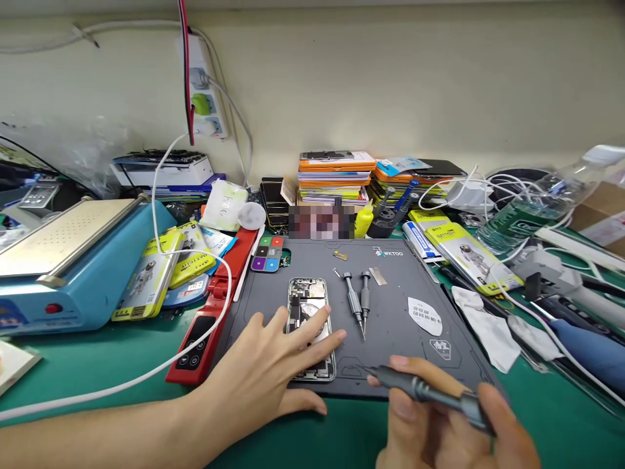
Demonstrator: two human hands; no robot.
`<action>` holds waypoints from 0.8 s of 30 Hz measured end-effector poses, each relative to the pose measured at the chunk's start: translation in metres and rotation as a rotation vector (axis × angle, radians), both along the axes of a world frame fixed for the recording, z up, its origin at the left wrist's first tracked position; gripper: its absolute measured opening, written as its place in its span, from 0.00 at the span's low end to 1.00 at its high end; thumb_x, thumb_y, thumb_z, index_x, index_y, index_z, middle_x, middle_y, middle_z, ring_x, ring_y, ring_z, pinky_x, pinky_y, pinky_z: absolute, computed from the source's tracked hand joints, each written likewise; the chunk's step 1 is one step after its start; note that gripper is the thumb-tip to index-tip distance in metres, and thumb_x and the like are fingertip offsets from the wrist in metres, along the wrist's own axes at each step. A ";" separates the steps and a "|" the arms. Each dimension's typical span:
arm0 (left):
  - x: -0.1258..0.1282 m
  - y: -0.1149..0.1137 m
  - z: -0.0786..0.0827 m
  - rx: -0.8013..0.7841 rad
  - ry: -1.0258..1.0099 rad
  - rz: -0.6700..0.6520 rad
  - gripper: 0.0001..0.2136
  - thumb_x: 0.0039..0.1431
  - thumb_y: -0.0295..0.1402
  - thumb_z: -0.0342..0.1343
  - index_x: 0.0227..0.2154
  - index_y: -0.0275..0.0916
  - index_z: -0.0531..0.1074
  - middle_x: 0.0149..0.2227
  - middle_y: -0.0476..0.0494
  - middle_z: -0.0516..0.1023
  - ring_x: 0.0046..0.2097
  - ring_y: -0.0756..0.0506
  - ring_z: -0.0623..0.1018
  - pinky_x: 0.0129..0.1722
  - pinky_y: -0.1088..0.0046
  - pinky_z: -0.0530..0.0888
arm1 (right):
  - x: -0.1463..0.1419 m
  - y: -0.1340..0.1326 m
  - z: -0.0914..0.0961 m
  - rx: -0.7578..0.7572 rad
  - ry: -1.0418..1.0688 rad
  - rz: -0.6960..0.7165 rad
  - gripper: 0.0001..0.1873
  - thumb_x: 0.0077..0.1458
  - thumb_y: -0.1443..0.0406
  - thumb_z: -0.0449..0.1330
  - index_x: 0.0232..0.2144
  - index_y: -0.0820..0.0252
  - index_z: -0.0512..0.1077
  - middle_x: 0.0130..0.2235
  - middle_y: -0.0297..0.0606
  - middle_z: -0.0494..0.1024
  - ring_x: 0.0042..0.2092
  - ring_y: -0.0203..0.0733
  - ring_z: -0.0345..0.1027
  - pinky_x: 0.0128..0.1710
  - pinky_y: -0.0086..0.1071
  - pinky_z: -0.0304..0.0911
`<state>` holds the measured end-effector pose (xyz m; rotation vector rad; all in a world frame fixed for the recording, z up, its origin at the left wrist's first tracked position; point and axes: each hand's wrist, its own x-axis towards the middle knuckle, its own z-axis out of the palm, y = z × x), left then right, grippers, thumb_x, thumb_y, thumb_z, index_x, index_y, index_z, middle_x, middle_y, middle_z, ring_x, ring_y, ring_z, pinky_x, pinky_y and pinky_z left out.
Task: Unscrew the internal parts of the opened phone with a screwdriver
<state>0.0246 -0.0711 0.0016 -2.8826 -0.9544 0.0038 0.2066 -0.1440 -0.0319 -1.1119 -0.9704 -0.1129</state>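
Observation:
An opened smartphone (326, 371) lies on a dark grey work mat (390, 293), its inner parts exposed. My left hand (273, 352) rests over it with fingers spread, covering its middle and left side. In my right hand (439, 410) is a grey precision screwdriver (420, 387), held between thumb and fingers, its tip pointing left toward the phone but apart from it. To the right of the phone lie two more screwdrivers, one (352, 299) beside the other (365, 296). A small metal plate (377, 276) and a small gold part (340, 255) lie above them.
At the left stand a blue heating machine (97, 273), yellow battery packs (151, 273) and a red device (195, 345). A white cable (161, 374) crosses there. Behind the mat are stacked boxes (334, 176) and a yellow bottle (363, 221). A plastic bottle (527, 215) leans at right.

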 end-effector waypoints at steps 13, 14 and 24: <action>0.012 -0.016 -0.003 0.030 -0.006 0.042 0.27 0.72 0.56 0.59 0.63 0.43 0.72 0.75 0.27 0.64 0.58 0.15 0.78 0.40 0.39 0.83 | 0.051 0.009 -0.012 -0.379 -0.560 0.106 0.25 0.70 0.71 0.62 0.66 0.58 0.67 0.46 0.47 0.85 0.43 0.46 0.86 0.37 0.32 0.84; 0.011 -0.017 -0.004 0.019 -0.013 0.049 0.26 0.73 0.55 0.58 0.63 0.43 0.72 0.75 0.27 0.63 0.58 0.15 0.78 0.41 0.38 0.83 | 0.051 0.008 -0.013 -0.374 -0.565 0.109 0.26 0.70 0.72 0.63 0.67 0.58 0.67 0.47 0.47 0.85 0.44 0.46 0.86 0.37 0.33 0.84; -0.017 0.004 0.003 -0.179 -0.083 0.003 0.40 0.63 0.25 0.58 0.77 0.49 0.56 0.78 0.40 0.60 0.69 0.21 0.69 0.63 0.36 0.76 | 0.051 0.005 -0.018 -0.373 -0.515 0.125 0.27 0.69 0.74 0.63 0.67 0.59 0.66 0.46 0.46 0.85 0.45 0.44 0.86 0.39 0.34 0.85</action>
